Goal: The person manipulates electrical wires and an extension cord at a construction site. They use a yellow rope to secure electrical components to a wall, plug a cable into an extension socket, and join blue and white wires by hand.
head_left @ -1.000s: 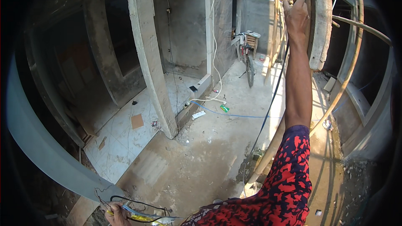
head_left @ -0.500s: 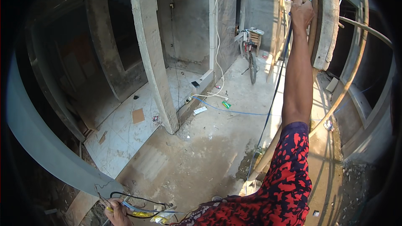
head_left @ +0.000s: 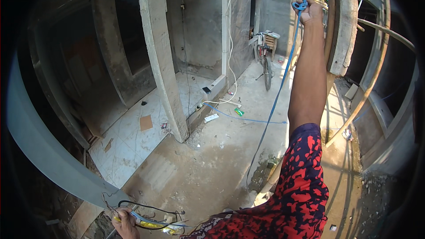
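Raised high at the upper right, my right hand [head_left: 312,12] is closed around a blue cord [head_left: 282,84]. A knotted loop of the cord bunches at the fingers, and its lower length hangs down to the floor area. Low on the left, my left hand [head_left: 125,225] is closed on a bundle of cables [head_left: 148,225], black, blue and yellow. It is beside the lower end of a pale curved beam [head_left: 57,170]. Thin wires [head_left: 106,201] stick up just above that hand. My fingers partly hide how the bundle is held.
A thick wooden post [head_left: 345,26] stands right beside my raised hand. Bamboo poles [head_left: 361,106] slant at the right. A concrete column [head_left: 161,57] rises left of centre. Behind it are a tiled floor [head_left: 128,150], a white cable [head_left: 230,53] and a parked bicycle [head_left: 266,66].
My right hand has shifted left and slightly down, and the knotted blue cord now shows in it. The hanging length has swung left. My left hand stays nearly in place.
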`<state>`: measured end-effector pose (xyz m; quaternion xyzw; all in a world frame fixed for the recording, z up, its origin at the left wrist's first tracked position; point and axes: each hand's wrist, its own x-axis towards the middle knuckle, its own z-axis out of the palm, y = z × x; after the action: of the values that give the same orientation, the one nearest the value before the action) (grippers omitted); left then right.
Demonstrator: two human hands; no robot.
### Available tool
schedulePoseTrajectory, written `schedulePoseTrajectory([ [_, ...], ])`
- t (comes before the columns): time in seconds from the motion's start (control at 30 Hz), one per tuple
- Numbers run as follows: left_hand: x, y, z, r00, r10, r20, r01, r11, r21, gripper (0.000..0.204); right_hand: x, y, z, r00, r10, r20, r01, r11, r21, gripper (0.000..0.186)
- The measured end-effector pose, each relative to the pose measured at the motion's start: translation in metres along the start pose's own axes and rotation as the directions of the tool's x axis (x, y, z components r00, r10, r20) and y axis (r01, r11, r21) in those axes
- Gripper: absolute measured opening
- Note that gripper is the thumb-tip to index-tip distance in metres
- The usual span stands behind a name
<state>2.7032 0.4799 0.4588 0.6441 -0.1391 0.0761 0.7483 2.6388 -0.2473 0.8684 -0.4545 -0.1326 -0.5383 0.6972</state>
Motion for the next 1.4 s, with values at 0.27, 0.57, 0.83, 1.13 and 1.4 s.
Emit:
schedulePoseTrajectory([
  [0.27,-0.003,0.001,0.006,0.999,-0.026,-0.047,0.026,1.0,-0.001,0.033,-0.089,0.029,0.057,0.513,-0.829,0.221,0.439,0.033,-0.898,0.04],
  [0.57,-0.005,0.001,0.004,1.0,-0.012,-0.018,0.012,1.0,-0.013,0.033,-0.08,0.02,0.046,0.51,-0.733,0.449,0.417,-0.245,-0.875,0.065],
  [0.83,-0.003,-0.001,0.005,1.0,-0.009,0.021,0.009,1.0,0.003,0.034,-0.052,0.005,0.034,0.836,-0.548,-0.021,0.433,0.684,-0.587,0.031],
  [1.13,-0.002,-0.003,0.007,1.0,-0.004,0.015,0.004,1.0,0.006,0.033,-0.042,-0.007,0.037,0.973,-0.229,0.018,0.22,0.909,-0.354,0.017],
  [1.4,-0.003,-0.002,0.014,1.0,0.008,0.008,-0.008,1.0,0.011,0.033,-0.051,0.001,0.034,0.925,-0.38,-0.016,0.332,0.827,-0.454,0.028],
])
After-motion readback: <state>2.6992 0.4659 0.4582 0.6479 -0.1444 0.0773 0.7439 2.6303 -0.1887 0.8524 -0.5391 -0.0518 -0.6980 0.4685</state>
